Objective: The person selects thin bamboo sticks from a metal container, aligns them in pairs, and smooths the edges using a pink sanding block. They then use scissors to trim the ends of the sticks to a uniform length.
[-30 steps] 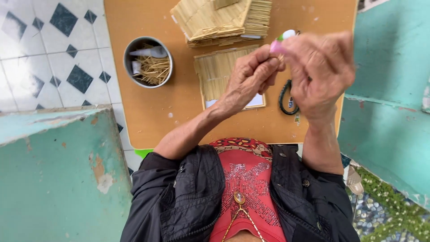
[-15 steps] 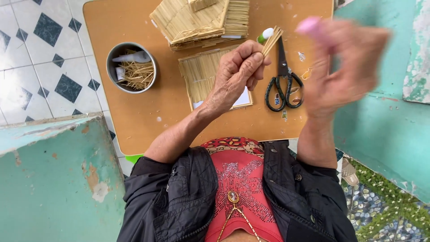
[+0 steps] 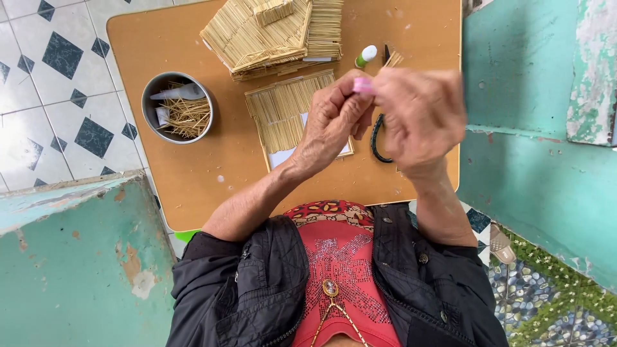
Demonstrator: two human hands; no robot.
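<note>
Seen from above, we have both hands raised over a small wooden table (image 3: 193, 186), meeting around a small pink object (image 3: 362, 85), perhaps a cap or a tube tip; it is too blurred for us to name it further. The left hand (image 3: 334, 122) curls its fingers and pinches the pink piece at thumb and fingertip, while the right hand (image 3: 421, 115) closes against it from the other side, its fingers bent and smeared by motion, so we cannot tell exactly what it grips. We judge the pair are held up close together, clear of the tabletop, so the small piece can be worked between the fingertips without touching the stick work below. Directly under the hands lies a flat panel of thin sticks (image 3: 289, 109) on a white sheet, and beyond it sits a model house of sticks (image 3: 270, 32), both kept at the table's middle within easy reach. A metal tin (image 3: 178, 106) of loose sticks stands to the left, well apart from the panel. Scissors (image 3: 378, 138) lie partly hidden beneath the right hand, and a green-and-white glue bottle (image 3: 367, 55) rests just beside the model house.
</note>
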